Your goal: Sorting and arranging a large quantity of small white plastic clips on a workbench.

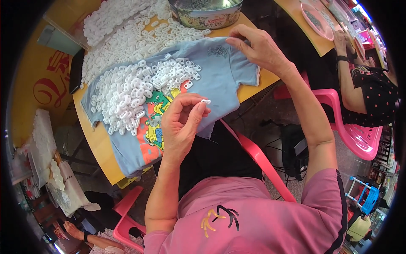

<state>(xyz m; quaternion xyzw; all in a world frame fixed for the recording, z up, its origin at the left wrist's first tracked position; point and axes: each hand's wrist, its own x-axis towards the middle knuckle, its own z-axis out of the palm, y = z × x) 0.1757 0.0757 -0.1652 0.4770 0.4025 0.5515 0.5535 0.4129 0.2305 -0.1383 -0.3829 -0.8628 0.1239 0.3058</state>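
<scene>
My left hand is closed in a pinch above the blue T-shirt. It holds a small white plastic piece between thumb and forefinger. My right hand is at the shirt's sleeve, close to the round tin. Its thumb and fingertips come together at the cloth; what lies between them is hidden. The T-shirt is spread over the yellow table, with a coloured cartoon print. On it lie a heap of white oval plastic rings and a smaller heap of little white pieces.
A decorated tin with grey bits inside stands at the table's far edge. Many more white oval rings cover the back of the yellow table. Pink chairs and other people's arms are to the right and lower left.
</scene>
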